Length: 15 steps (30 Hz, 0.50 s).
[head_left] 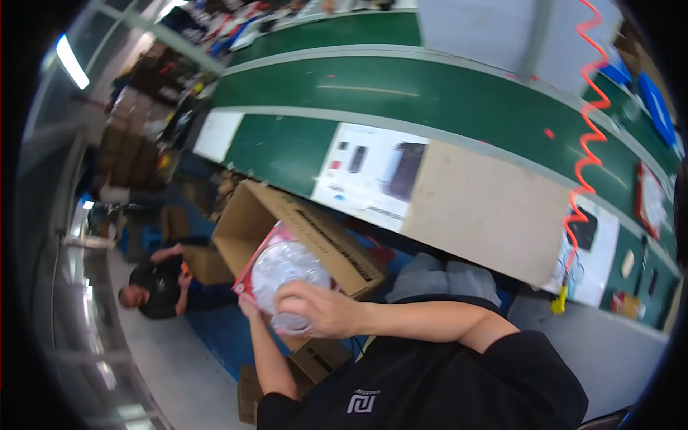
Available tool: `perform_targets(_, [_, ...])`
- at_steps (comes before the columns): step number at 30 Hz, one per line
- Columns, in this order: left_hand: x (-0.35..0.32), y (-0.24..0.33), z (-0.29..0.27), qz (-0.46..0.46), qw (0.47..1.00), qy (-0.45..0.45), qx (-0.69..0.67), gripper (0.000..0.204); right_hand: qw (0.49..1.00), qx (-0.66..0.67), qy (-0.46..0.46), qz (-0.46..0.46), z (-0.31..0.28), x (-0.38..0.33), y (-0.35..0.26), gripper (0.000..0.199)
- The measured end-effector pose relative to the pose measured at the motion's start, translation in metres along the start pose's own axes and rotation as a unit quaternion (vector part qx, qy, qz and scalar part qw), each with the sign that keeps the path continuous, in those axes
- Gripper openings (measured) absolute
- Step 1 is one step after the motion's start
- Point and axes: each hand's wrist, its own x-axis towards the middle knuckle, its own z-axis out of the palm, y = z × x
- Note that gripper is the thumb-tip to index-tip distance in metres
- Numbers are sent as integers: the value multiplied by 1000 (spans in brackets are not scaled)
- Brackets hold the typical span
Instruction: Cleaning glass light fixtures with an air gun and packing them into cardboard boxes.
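Over an open cardboard carton [337, 247] at the left end of the bench, I hold a flat red package [244, 284] with a round, clear plastic-wrapped part [283, 264] on its face. My left hand [249, 308] grips the package's lower left edge, its fingers partly hidden beneath. Across the front, my right hand [319, 308] is closed, fingers curled over a clear, shiny plastic piece [292, 325] at the package's near side. I cannot tell whether that piece is separate from the wrapping. The package is tilted, partly inside the carton's opening.
A green workbench [287, 147] runs along the far side, with printed sheets [369, 172] and a beige board [494, 204]. An orange coiled hose [584, 143] hangs at right, ending in a yellow tool [560, 299]. Another person [161, 287] handles a carton at left. More cartons [322, 358] stand below.
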Motion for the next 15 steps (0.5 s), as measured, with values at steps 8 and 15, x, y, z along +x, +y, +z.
perform_targets(8, [-24, 24, 50, 58, 974, 84, 203, 36, 998, -59, -28, -4, 9, -34, 8, 52])
perform_targets(15, [-30, 39, 86, 36, 983, 64, 169, 40, 976, -141, -104, 128, 27, -33, 51, 53])
